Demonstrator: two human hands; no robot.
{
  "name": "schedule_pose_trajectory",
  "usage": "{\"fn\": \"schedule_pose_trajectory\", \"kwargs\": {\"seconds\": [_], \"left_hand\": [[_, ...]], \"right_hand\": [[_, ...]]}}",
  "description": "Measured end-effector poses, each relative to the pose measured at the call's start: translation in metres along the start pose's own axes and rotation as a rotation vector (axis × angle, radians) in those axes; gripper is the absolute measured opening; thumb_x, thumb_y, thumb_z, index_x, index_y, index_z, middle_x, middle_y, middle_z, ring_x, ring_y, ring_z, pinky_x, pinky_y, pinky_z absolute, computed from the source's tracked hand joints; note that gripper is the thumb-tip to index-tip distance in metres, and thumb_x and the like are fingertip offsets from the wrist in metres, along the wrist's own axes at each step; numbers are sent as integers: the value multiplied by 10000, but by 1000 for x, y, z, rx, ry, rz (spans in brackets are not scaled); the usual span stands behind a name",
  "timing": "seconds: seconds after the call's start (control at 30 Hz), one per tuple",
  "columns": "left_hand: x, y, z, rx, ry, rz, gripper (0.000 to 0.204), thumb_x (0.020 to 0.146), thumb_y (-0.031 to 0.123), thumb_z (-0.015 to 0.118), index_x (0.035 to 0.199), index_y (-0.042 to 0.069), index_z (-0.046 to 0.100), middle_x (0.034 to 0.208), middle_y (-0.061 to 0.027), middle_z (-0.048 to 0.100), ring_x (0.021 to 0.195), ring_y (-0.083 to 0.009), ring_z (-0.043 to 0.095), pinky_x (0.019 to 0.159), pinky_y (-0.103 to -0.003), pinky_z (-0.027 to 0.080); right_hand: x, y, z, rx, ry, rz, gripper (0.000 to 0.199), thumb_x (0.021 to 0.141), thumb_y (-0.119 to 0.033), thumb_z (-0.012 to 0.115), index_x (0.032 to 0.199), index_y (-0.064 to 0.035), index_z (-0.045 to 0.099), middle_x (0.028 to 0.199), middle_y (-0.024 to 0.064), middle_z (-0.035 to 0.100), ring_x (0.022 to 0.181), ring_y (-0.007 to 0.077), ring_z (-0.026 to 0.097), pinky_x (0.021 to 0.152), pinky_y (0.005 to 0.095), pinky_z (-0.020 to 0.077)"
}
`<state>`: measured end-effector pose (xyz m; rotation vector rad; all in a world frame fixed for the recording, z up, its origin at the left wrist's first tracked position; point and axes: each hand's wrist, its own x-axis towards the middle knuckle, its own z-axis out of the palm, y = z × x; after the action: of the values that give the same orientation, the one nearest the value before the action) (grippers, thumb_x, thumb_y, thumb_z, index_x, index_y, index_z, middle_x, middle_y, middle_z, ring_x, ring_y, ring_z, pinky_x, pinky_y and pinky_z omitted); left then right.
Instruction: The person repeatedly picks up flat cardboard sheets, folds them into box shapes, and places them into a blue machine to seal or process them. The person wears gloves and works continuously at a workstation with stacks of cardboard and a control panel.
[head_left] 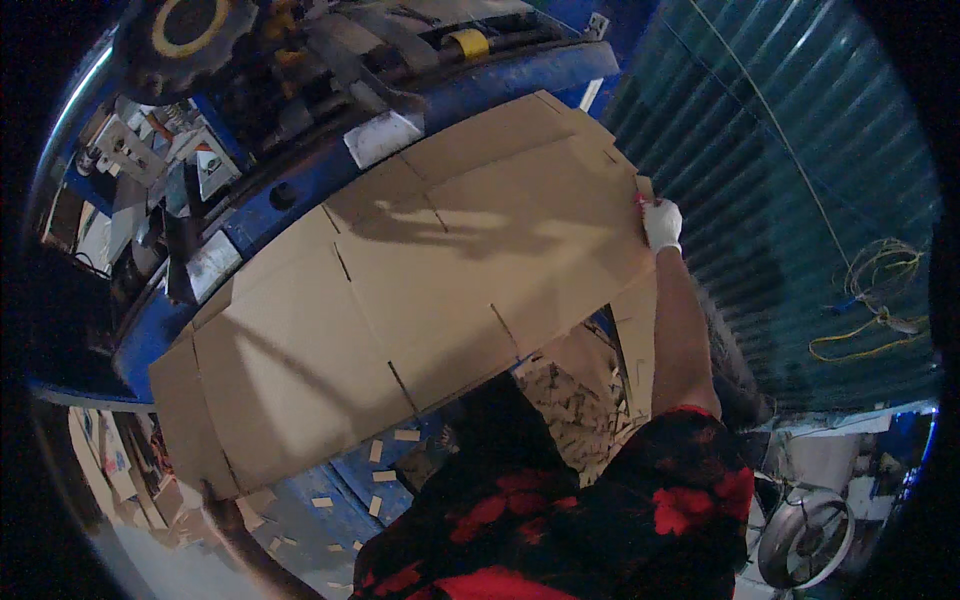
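A large brown cardboard sheet [300,370] with slots and crease lines spreads across the middle of the head view, slanting up from lower left to upper right. My right hand [662,225], in a white glove, is closed on its right edge. At the sheet's lower left corner is my left hand [197,494], holding that corner; its fingers are mostly hidden by the board. The far edge of the sheet lies against the blue machine [265,215]. Shadows fall over the sheet's upper face.
A dark toothed wheel [190,40] and rollers sit on the machine. Green corrugated metal [800,150] rises at the right, with a coil of wire [885,270] on it. Cardboard scraps [375,450] lie below. A round metal fan [810,535] stands at lower right.
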<state>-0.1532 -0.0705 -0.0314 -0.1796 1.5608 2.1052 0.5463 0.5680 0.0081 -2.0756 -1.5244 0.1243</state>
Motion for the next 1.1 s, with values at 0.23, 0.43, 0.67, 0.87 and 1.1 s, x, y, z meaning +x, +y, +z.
{"fn": "schedule_pose_trajectory", "kwargs": {"seconds": [0.23,0.43,0.67,0.87,1.1], "left_hand": [[31,-32,-43,370,-234,161,549,935,220,570,1380,-16,352,1394,-154,422,1258,-270,415,1070,-420,337],[45,-13,-122,764,-282,452,656,784,42,588,1386,-52,344,1406,-191,412,1282,-273,397,1064,-386,319],[54,9,-124,926,-142,469,649,747,-88,483,1383,-46,355,1446,-160,375,1262,-237,423,1050,-319,324],[44,7,-111,943,-100,489,627,769,-76,486,1382,-31,363,1440,-156,379,1253,-237,431,1032,-326,347],[43,5,-99,977,12,433,605,784,-61,495,1375,-33,370,1425,-160,392,1245,-234,439,1022,-332,362]], "right_hand": [[28,43,2,55,252,292,428,813,-371,658,843,56,679,866,255,662,861,393,651,723,443,508],[18,63,-14,873,347,720,377,840,-392,631,923,-25,654,818,175,657,738,300,630,636,419,500],[75,10,0,22,-29,-90,540,804,-400,643,1179,-17,573,946,178,653,770,267,636,665,353,479],[115,-8,60,565,-464,183,140,767,-60,670,875,27,688,786,66,672,617,163,611,550,319,485],[111,-3,66,679,-127,284,96,739,-33,694,816,23,684,724,84,654,616,181,612,543,311,482]]}}
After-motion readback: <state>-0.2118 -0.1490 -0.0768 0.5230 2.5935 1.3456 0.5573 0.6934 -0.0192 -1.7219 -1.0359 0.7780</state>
